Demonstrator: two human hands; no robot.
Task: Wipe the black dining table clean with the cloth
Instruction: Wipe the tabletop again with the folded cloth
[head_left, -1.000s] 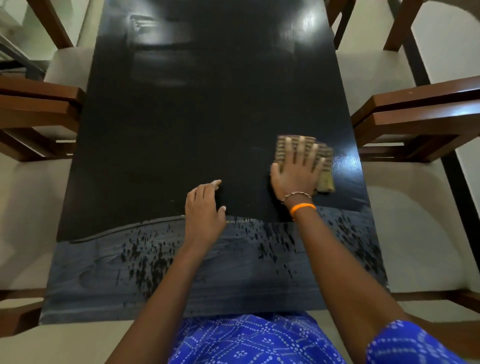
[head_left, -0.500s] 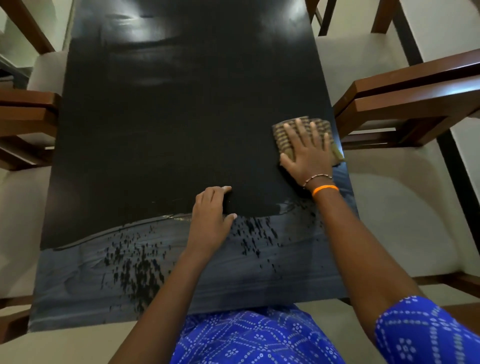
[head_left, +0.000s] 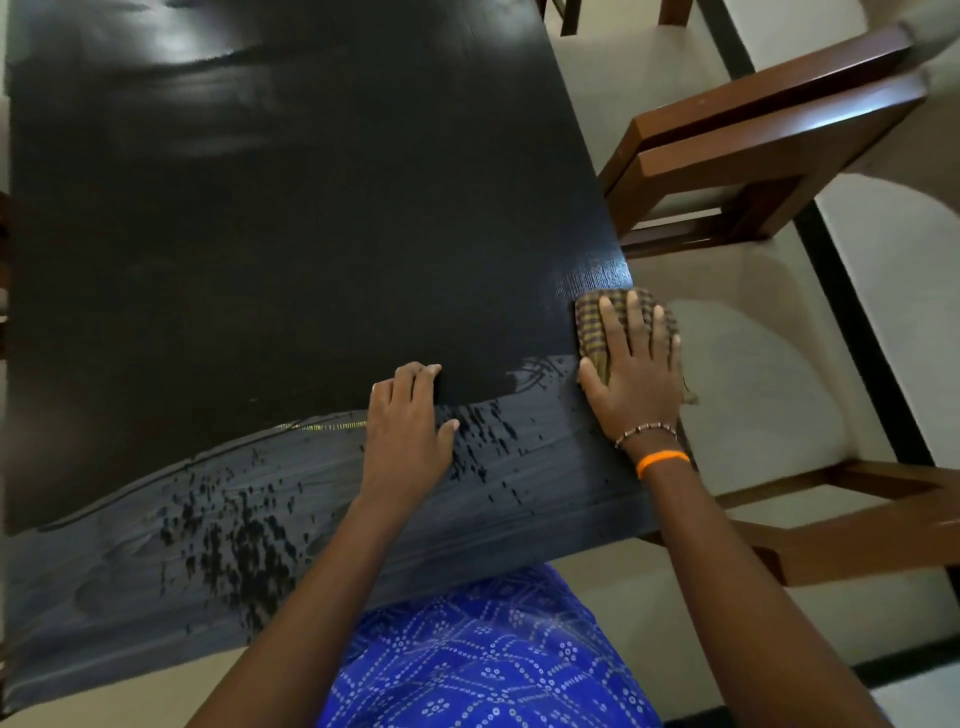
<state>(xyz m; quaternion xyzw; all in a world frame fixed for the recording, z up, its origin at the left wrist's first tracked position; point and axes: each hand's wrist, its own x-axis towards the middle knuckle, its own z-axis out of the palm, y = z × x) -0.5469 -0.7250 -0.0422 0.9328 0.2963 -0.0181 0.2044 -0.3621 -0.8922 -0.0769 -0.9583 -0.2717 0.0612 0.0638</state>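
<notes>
since the earlier frame the right hand (head_left: 636, 382) and the cloth (head_left: 592, 325) have slid from just inside the counter's right edge out to the edge itself; cloth now partly overhangs it. left hand (head_left: 408, 428) is about where it was, near the middle of the counter (head_left: 291, 218), toward the near edge.

right grip: palm flat, fingers spread on top of the checked brown-yellow cloth, pressing it down on the counter's right edge. not pinching it, just pressing. a corner of cloth hangs off the edge below the little-finger side. beaded bracelet (head_left: 647, 432) and orange band (head_left: 662, 461) on that wrist.

left grip: empty, fingers together and bent, fingertips and palm resting on the counter surface, thumb out to the right.

counter surface: black, glossy in the far part with light reflections near the far edge. a greyish smeared band (head_left: 130, 571) runs along the near edge, from left edge to right edge, with dark speckles in it. the left hand sits on the band's far boundary; the right hand is at the band's far-right end.

wooden chair (head_left: 769, 135) with pale seat just beside the right edge, another chair (head_left: 841, 525) by the near right corner. blue patterned clothing (head_left: 478, 660) at the near edge.
</notes>
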